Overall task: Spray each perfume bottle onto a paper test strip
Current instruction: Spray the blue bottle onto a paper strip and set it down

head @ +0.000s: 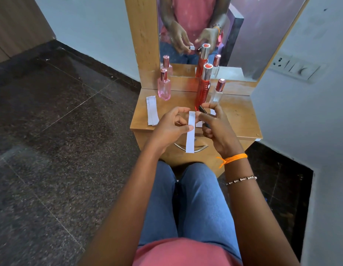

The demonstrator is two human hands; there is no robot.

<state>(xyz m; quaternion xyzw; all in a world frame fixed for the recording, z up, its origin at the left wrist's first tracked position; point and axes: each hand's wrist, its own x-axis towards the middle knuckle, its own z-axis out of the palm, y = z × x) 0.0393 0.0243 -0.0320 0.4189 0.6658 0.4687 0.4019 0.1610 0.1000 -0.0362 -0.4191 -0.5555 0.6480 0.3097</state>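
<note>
My left hand (171, 124) pinches a white paper test strip (190, 137) near its top, and the strip hangs down over the table's front edge. My right hand (214, 124) holds a small dark object (203, 110), mostly hidden by the fingers, right beside the strip's top. On the wooden dressing table (239, 116) stand a pink square bottle (164, 87), a tall red bottle (203, 87) and a clear bottle (217, 92), all capped.
A stack of spare white strips (152, 110) lies at the table's left. A mirror (195, 31) rises behind the bottles. A drawer handle (200, 147) sits below the tabletop. Wall switches (297, 67) are at the right. My knees are under the front edge.
</note>
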